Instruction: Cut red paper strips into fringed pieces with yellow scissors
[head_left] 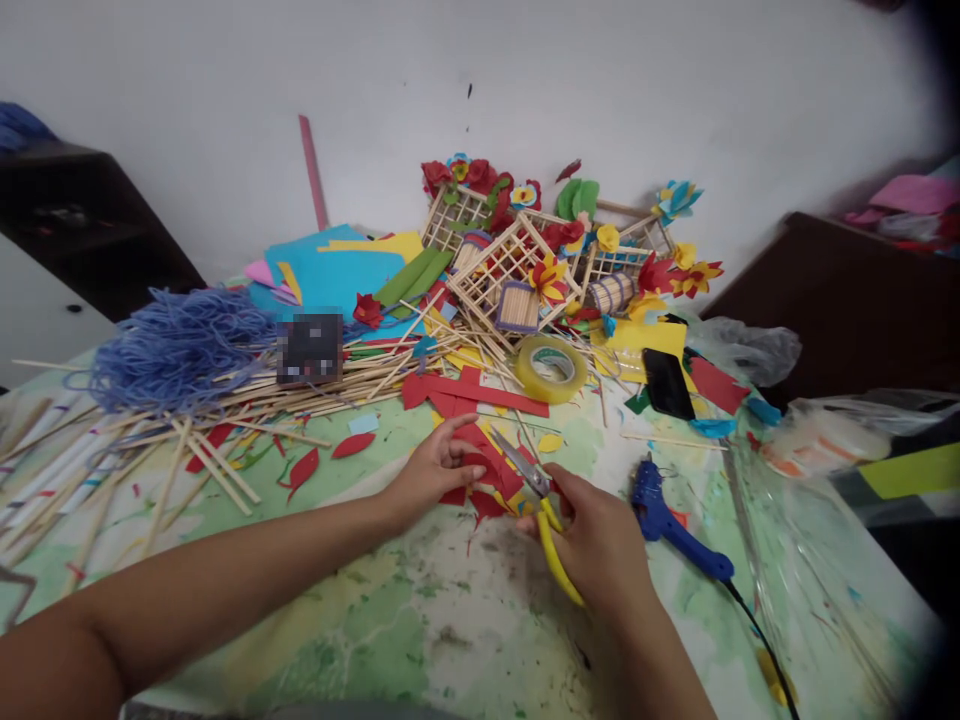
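My right hand (600, 530) grips a pair of scissors (556, 550) with yellow handles, its metal blades pointing up and left over red paper. My left hand (429, 470) is beside the blades, its fingers curved and apart at the edge of the cut red paper (491, 460). Whether the fingertips touch that paper I cannot tell. Below the blades lie more red scraps (487, 503). Red paper strips (487, 393) lie just beyond my hands. Two red leaf-shaped pieces (352, 445) rest left of my left hand.
A tape roll (551, 368) stands behind the scissors. At right lie a blue glue gun (679, 525) and a black phone (669, 384). Blue yarn (184, 345) and thin wooden sticks (360, 385) cover the left. Stick frames (517, 275) with paper flowers lean against the wall.
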